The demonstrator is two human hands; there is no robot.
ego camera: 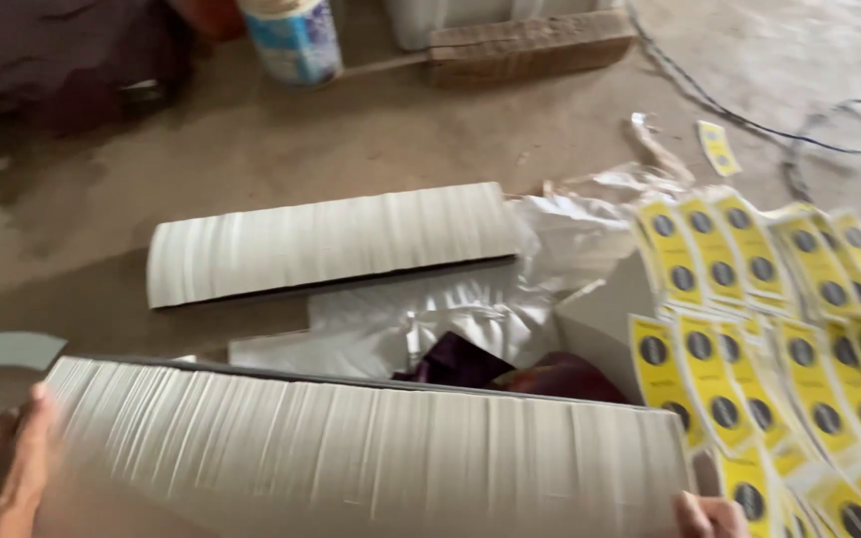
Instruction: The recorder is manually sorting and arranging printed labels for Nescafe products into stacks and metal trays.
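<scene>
A view from a head camera looks down at a concrete floor [251,149]. Across the bottom of the view runs a long, thick stack of white cards [371,453], seen edge-on, its many thin edges forming fine vertical lines. The stack lies between the person's two hands. The left hand [2,478] is at the lower left corner, its fingers [32,448] laid flat and extended against the left end of the stack, touching it rather than clenched. The right hand [710,516] shows only as a few fingertips at the bottom edge, touching the right end of the stack; too little shows to tell whether it grips or just presses. Beyond this stack, near the middle of the floor, lies a second stack [326,241] of the same white cards, apart from both hands. Between the two stacks sits crumpled clear plastic wrap [421,319] with a dark purple cloth [510,371] just behind the near stack. To the right, overlapping yellow labels [769,329] with dark round spots are spread out in rows, just beside the right hand. One loose grey card [14,349] lies at the left, above the left hand. At the top stand a blue and white bottle [296,40], a brick [530,42] and a black cable [749,120].
</scene>
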